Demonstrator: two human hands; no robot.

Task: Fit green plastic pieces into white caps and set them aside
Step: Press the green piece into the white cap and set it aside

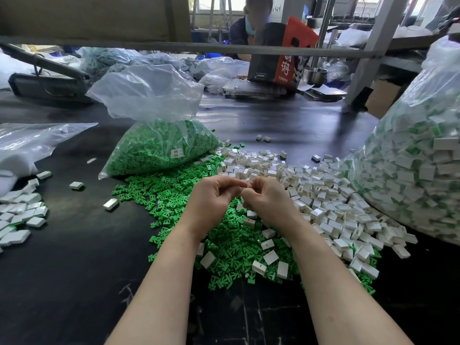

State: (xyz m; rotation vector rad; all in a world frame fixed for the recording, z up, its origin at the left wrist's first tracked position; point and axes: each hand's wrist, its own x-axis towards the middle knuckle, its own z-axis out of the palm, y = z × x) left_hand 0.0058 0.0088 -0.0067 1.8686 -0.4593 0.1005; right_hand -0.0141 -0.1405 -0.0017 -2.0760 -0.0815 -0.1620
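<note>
Both forearms reach forward, wrists bent inward. The left hand [211, 195] and right hand [267, 199] meet fingertip to fingertip, fingers curled around something too hidden to name. Beneath them lie the green pieces [174, 195]; rightward and beyond, the white caps [323, 195].

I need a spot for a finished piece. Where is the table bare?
Bare black table lies left of the left forearm, between the loose green pieces and the finished pieces at the left edge. Another patch lies behind the white caps, beyond the green bag. Around both hands it is crowded.
</note>
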